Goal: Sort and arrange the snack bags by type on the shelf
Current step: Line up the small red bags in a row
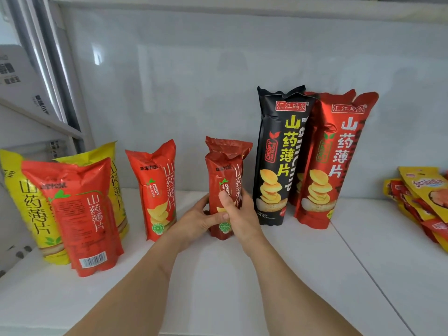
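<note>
A: Both hands on the small dark-red foil yam-chip bag (224, 190), upright mid-shelf; left hand (194, 220) and right hand (238, 212) with fingers wrapped round its base.

B: Progress? The white shelf (278, 275) looks half sorted, I'd say.

A: The tall black bag (276, 156) and tall red bag (332, 161) are grouped at right. The yellow bags (17, 190) at left are mixed with a red one (82, 214).

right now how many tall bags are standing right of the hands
3: a tall black foil yam-chip bag, a tall red foil bag beside it at right, and another red bag mostly hidden between and behind them. More may be hidden.
</note>
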The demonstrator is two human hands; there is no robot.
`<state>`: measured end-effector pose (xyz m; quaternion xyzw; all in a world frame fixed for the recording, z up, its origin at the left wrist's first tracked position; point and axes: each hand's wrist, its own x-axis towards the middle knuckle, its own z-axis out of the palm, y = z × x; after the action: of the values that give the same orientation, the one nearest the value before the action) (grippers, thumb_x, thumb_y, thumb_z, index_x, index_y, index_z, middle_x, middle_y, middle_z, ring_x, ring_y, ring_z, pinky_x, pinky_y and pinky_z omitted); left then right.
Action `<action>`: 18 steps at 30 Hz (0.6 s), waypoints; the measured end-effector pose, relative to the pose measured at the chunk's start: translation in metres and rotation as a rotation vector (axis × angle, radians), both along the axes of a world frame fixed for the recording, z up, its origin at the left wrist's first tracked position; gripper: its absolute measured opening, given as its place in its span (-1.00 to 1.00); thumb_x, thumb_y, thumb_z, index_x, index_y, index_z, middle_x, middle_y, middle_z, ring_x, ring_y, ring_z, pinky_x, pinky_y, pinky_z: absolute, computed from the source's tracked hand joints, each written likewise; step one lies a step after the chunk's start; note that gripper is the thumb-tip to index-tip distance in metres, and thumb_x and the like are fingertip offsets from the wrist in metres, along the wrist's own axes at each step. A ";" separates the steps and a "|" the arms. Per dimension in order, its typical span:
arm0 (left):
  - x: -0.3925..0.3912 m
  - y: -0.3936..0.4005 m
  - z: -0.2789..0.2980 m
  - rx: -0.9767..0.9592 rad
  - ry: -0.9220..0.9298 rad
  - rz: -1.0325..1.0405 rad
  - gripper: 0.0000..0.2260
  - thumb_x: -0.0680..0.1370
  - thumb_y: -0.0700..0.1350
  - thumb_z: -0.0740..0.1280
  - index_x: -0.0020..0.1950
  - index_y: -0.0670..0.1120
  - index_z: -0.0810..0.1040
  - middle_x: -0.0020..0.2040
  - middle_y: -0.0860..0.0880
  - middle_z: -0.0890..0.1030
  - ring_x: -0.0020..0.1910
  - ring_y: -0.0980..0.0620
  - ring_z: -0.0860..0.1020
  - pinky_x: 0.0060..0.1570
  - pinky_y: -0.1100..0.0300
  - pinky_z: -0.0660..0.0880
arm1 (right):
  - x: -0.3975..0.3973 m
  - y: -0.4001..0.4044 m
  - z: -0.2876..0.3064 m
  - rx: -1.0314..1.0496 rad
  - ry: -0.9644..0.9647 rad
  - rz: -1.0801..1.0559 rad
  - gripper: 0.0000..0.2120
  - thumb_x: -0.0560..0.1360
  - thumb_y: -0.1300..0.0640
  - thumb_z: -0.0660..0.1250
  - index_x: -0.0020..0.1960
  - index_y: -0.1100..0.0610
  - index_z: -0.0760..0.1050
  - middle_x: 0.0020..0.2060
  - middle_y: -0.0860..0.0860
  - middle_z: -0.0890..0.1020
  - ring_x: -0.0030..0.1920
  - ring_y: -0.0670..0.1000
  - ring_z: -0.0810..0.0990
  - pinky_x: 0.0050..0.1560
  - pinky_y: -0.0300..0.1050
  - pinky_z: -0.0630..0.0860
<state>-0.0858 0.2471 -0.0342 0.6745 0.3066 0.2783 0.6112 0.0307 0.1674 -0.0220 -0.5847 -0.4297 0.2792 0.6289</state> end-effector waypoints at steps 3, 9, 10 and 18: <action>0.009 0.007 0.002 0.002 -0.003 0.002 -0.21 0.35 0.13 0.54 0.51 0.13 0.27 0.22 0.11 0.60 0.16 0.09 0.59 0.00 0.24 0.54 | 0.004 0.014 -0.007 0.022 0.002 -0.047 -0.50 0.32 -0.43 0.37 0.20 -0.34 0.38 0.20 -0.10 0.56 0.16 -0.10 0.59 0.19 -0.01 0.58; 0.022 0.025 0.006 -0.010 -0.035 0.030 -0.21 0.29 0.18 0.55 0.45 0.18 0.30 0.22 0.14 0.59 0.18 0.08 0.58 0.08 0.19 0.55 | 0.011 0.031 -0.016 0.052 0.042 -0.099 -0.32 0.35 -0.45 0.29 0.38 -0.16 0.40 0.22 -0.10 0.58 0.18 -0.12 0.60 0.21 -0.04 0.57; 0.023 0.026 0.004 -0.016 -0.053 0.030 -0.23 0.29 0.17 0.56 0.44 0.17 0.31 0.23 0.14 0.59 0.19 0.07 0.58 0.12 0.16 0.55 | 0.011 0.032 -0.018 0.048 0.050 -0.106 -0.35 0.40 -0.42 0.27 0.39 -0.15 0.40 0.21 -0.11 0.59 0.16 -0.13 0.61 0.16 -0.10 0.58; 0.020 0.033 -0.002 -0.078 -0.223 0.045 -0.48 0.46 0.03 0.44 0.41 0.03 0.48 0.19 0.04 0.67 0.12 0.09 0.65 0.06 0.21 0.56 | 0.008 0.033 -0.028 0.046 0.012 -0.214 -0.62 0.53 -0.24 0.32 0.26 -0.11 0.49 0.09 -0.14 0.65 0.07 -0.16 0.64 0.06 -0.18 0.59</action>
<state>-0.0661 0.2797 -0.0364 0.6077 0.2624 0.3533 0.6610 0.0384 0.2002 -0.0497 -0.6109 -0.3674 0.2043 0.6709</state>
